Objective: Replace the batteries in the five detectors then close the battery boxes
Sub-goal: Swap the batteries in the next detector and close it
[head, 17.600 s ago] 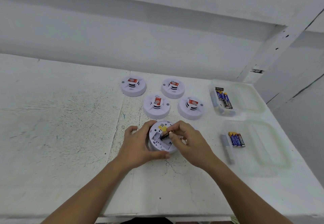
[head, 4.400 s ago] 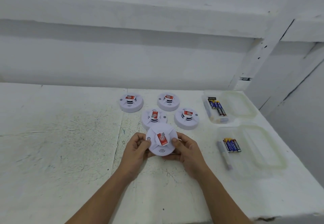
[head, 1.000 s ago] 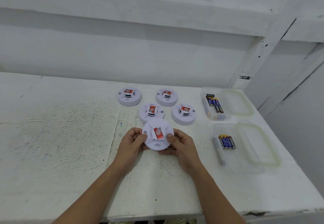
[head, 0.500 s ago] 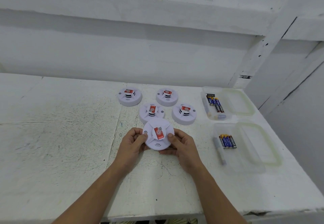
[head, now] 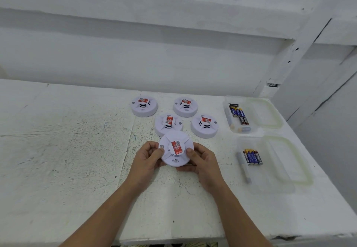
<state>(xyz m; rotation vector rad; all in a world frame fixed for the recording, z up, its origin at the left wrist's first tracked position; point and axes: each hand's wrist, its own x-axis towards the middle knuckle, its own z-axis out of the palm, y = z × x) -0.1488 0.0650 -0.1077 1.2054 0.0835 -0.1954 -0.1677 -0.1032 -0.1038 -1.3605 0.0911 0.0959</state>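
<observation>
I hold a round white detector (head: 174, 159) with a red label, face up and tilted toward me, just above the table. My left hand (head: 147, 159) grips its left rim with the thumb on top. My right hand (head: 202, 161) grips its right rim, thumb also on top. Its underside and battery box are hidden. Several more white detectors stand face up behind it: one at the back left (head: 144, 106), one at the back middle (head: 185, 107), one right behind the held one (head: 167, 124) and one to the right (head: 204, 126).
On the white table (head: 77, 150), two clear plastic boxes lie to the right. The far box (head: 234, 128) holds several batteries (head: 239, 115). The near box (head: 270, 186) holds three batteries (head: 252, 157) and a grey pen (head: 243, 167). Their lids lie beside them. A wall rises behind.
Over the last second the detector has stayed in both hands with barely any shift. Earlier it lay open side up while my right hand handled a battery; now it faces up.
</observation>
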